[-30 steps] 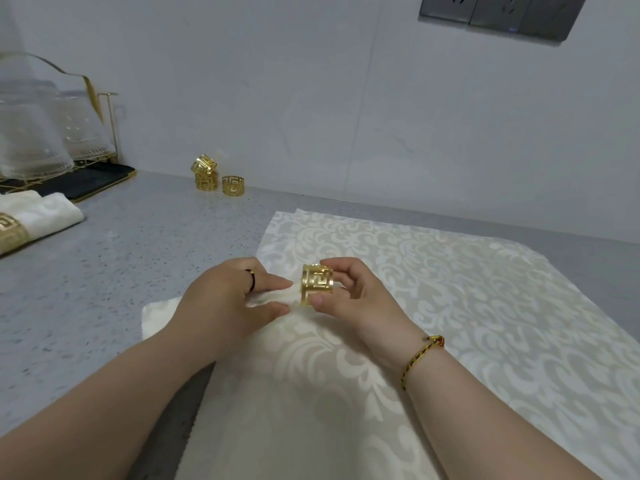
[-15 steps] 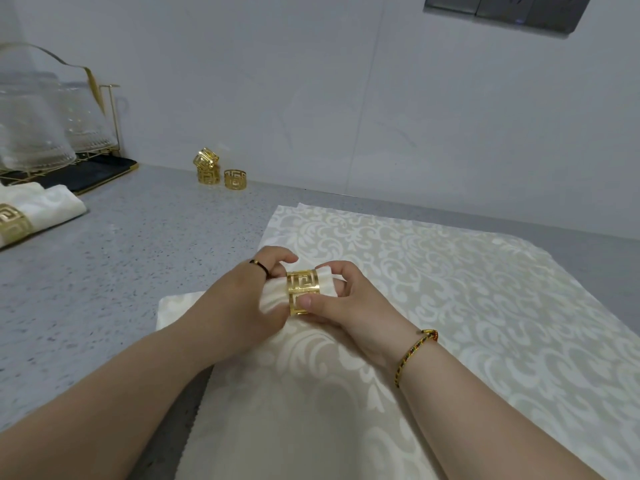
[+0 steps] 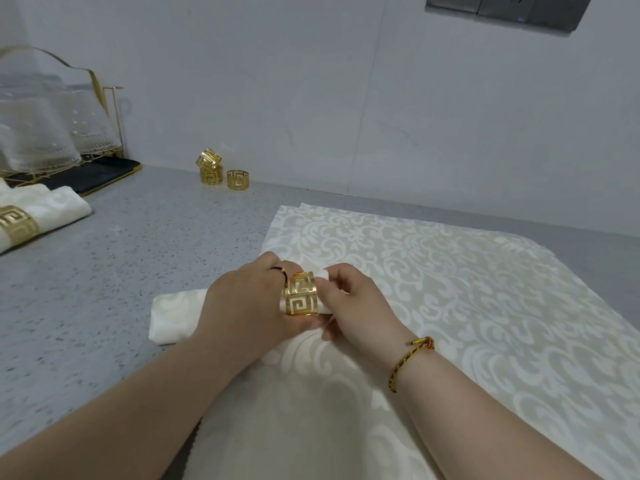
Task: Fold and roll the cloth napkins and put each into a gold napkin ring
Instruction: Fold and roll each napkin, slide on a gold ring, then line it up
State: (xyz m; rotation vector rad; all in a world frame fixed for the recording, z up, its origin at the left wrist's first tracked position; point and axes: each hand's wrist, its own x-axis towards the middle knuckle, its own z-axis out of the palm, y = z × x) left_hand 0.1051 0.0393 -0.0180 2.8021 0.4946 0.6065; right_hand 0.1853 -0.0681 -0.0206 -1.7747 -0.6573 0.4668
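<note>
A person's left hand (image 3: 242, 306) curls around a rolled cream napkin (image 3: 173, 317), gripping it just left of a gold ring (image 3: 301, 297). The ring sits around the napkin near its right end, where a short tip pokes out. The right hand (image 3: 356, 306) pinches that tip between curled fingers and thumb. The napkin's left end lies on a grey speckled surface (image 3: 104, 278); its right end is over a flat patterned cloth (image 3: 450, 289). At far left, a finished napkin (image 3: 59, 209) lies inside a second ring (image 3: 17, 226). Three spare rings (image 3: 221, 171) sit by the wall, one tilted atop another. A gold rack (image 3: 117, 126) holds clear glassware (image 3: 38, 133).
</note>
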